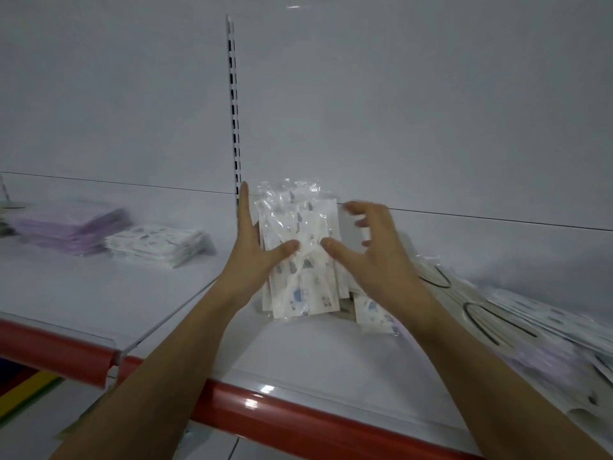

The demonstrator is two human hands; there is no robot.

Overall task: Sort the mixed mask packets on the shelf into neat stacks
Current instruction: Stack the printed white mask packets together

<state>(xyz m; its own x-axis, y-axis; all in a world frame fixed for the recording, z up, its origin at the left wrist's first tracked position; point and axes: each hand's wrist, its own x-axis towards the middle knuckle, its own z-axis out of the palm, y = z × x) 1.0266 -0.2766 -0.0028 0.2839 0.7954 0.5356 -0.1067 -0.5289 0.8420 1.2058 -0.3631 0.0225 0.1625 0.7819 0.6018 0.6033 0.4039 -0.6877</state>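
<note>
Nearest, the shelf's red edge strip [298,423] serves as landmark. Just beyond it stands a bundle of printed mask packets [298,257], held upright. The left hand [255,250] flattens its side, fingers straight, thumb on the face; the right hand [368,250] hovers with fingers spread and curled, thumb touching. Best squeeze both sides evenly, tapping bottoms level. Farther left lie the finished stacks [156,245]; unsorted packets [497,317] sprawl rightward.
</note>
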